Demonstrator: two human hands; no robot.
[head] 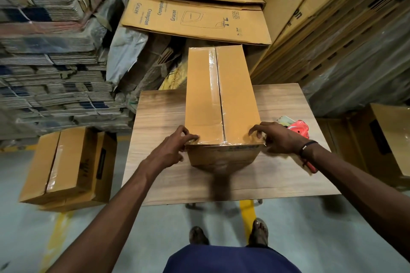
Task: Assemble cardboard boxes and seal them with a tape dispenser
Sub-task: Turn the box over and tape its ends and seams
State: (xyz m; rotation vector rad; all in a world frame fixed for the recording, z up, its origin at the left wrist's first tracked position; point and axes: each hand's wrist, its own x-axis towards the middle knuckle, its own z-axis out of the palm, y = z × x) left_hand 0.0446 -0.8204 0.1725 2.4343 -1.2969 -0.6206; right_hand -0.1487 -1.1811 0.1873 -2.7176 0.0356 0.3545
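Box: cardboard box (221, 95) lies lengthwise on the wooden table (159, 113), long axis running 12 to 6 o'clock; clear tape (214, 82) already covers the centre seam.
Left hand (170, 150): fingers curled over the near top corner at 9 o'clock of the box end, pressing the tape edge down – flat contact, not a closed fist.
Right hand (279, 137): fingertips bent onto the opposite near corner at 3 o'clock; same pressing hold.
Handling (judged): light and probably empty, stiff along its edges, panels likely to flex; taped face slick. Best taken by the two near corners or under the end.
Tape dispenser (298, 128): red, on the table at 3 o'clock, just beside the right hand.
Edges: far end of the box overhangs the table's 12 o'clock edge.
Open room: bare table at 9 o'clock and 6 o'clock; finished box (66, 166) on the floor at 8 o'clock – stacks of flat cartons (195, 17) crowd 12 o'clock.
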